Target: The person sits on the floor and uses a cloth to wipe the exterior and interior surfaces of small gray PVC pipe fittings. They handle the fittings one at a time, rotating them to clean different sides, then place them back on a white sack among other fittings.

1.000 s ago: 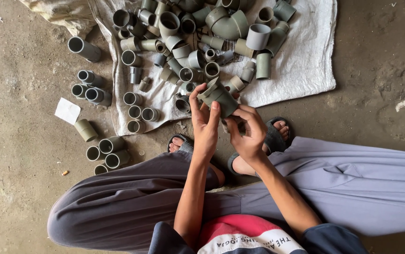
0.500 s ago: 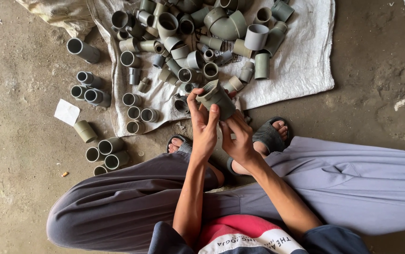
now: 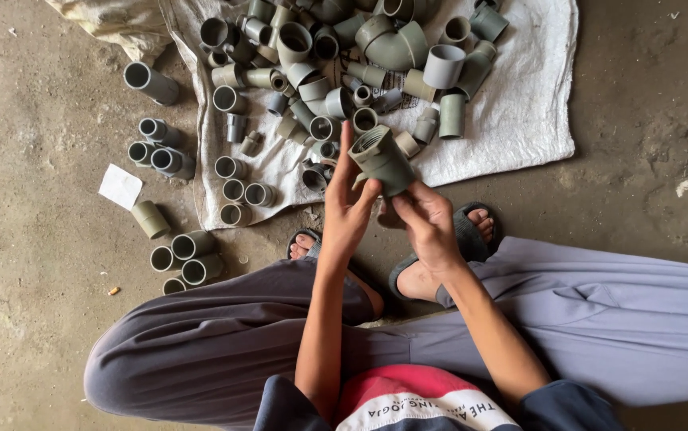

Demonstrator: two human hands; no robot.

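Hands grip 1 grey pipe fitting [image 3: 381, 160] above sandalled feet: left hand [image 3: 347, 209] cradles its side, right hand [image 3: 430, 217] pinches its lower end. At 12 o'clock, loose fittings [image 3: 336, 72] crowd a white sack [image 3: 512, 112] on the concrete floor [image 3: 33, 263].

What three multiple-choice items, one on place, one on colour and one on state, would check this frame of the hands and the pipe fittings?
1. Where does the main heap of fittings lie?
A. on a white woven sack
B. in a metal bucket
C. on a wooden bench

2. What colour is the fitting being held?
A. bright orange
B. grey-green
C. black

3. How is that fitting held?
A. by both hands, off the ground
B. lying untouched on the floor
C. pinned under a sandal

Answers: 1 A, the sack spreads under the heap. 2 B, it matches the dull grey-green heap. 3 A, the left hand and right hand grip it above the feet.
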